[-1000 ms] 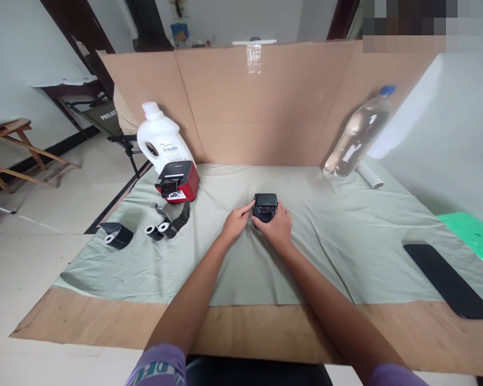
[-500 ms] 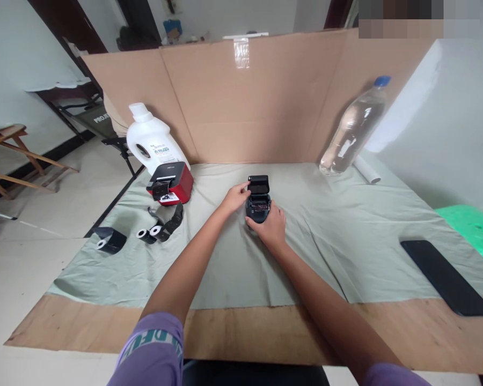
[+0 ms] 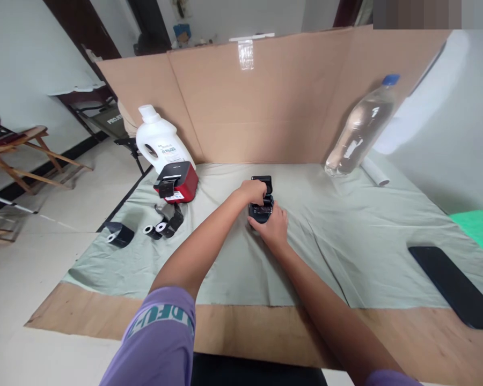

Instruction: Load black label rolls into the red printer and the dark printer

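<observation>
A small black portable printer (image 3: 260, 217) rests on the cloth with its lid tipped up and back. My right hand (image 3: 277, 228) is wrapped round its right side and near edge, thumb at the front. From the left, my left hand (image 3: 253, 191) reaches over it, fingers bent down into the open compartment below the lid. Its fingertips are partly hidden, so what they hold cannot be made out.
Left on the cloth (image 3: 225, 268) stand a red-and-black printer (image 3: 188, 184), a white detergent bottle (image 3: 165, 140) and several black rolls (image 3: 123, 236). To the right are a water bottle (image 3: 360, 131), a white tube (image 3: 375, 172) and a black phone (image 3: 454, 284). A cardboard panel (image 3: 265, 107) borders the back.
My left hand has moved from the lid's left edge to over the printer's open compartment, its fingers now curled down. My right hand keeps its hold. The view has shifted slightly.
</observation>
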Action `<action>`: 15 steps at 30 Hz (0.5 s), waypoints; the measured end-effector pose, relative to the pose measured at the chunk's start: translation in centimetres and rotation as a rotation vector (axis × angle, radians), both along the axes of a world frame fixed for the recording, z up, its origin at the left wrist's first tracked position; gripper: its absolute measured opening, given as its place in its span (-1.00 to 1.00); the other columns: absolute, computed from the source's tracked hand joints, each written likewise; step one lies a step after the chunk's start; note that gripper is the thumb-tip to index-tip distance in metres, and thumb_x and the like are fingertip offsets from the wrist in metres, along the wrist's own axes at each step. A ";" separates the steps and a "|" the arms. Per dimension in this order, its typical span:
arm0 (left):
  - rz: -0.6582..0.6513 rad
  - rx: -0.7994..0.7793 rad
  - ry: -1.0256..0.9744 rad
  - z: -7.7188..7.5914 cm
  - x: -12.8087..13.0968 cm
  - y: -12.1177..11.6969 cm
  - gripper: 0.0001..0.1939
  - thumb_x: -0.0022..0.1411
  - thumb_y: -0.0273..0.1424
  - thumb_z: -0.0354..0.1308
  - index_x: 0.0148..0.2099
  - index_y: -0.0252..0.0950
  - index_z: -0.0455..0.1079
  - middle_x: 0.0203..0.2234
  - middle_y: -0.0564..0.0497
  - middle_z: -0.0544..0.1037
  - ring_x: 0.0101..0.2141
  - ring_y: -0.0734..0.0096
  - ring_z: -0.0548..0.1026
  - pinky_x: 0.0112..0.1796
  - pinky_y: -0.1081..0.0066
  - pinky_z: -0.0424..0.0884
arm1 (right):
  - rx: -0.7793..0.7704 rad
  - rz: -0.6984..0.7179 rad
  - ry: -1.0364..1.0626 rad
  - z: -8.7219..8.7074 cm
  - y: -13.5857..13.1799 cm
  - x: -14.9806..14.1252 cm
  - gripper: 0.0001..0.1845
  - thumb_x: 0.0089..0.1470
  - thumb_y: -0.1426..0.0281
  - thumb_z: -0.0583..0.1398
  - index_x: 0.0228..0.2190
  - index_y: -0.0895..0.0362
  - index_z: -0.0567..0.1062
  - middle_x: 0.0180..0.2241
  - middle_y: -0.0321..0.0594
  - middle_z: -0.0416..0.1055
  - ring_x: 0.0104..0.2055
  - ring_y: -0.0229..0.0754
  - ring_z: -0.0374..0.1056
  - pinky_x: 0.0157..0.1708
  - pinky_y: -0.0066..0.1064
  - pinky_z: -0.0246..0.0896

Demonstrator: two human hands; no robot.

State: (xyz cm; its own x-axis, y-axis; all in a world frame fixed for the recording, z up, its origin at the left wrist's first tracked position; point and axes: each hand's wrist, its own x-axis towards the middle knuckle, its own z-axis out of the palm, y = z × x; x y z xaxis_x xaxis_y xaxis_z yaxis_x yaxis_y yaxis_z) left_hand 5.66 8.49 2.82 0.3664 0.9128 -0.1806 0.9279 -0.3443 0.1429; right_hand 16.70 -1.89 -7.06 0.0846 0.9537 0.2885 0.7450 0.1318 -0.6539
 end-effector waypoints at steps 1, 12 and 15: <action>0.025 0.025 -0.087 0.2 -0.5 -0.3 -0.71 -0.15 -0.42 0.37 -0.26 -0.20 0.61 -0.31 -0.04 0.64 -0.24 0.19 0.54 -0.27 0.39 0.35 | -0.004 0.004 -0.003 0.1 0.0 0.1 0.02 -0.11 -0.05 0.31 0.22 0.29 0.24 0.10 0.21 0.41 0.12 0.31 0.27 0.09 0.02 0.15; 0.989 0.421 -0.341 -4.9 -16.6 -19.9 -0.65 0.13 -0.08 0.25 -0.21 -0.25 0.45 -0.50 -0.02 0.55 -0.37 0.18 0.54 -0.37 0.38 0.27 | 0.037 0.002 -0.036 -0.2 0.2 0.0 -0.01 -0.08 -0.07 0.29 0.19 0.32 0.26 0.06 0.26 0.42 0.08 0.30 0.27 0.07 0.02 0.13; 1.151 0.353 -0.163 -6.6 -18.7 -22.8 -0.60 0.15 -0.02 0.22 -0.16 -0.23 0.47 -0.42 -0.13 0.59 -0.28 0.00 0.57 -0.37 0.33 0.26 | 0.044 0.000 -0.028 -0.3 0.4 0.0 -0.05 -0.09 -0.10 0.29 0.15 0.28 0.30 0.02 0.22 0.44 0.04 0.28 0.28 0.04 0.02 0.14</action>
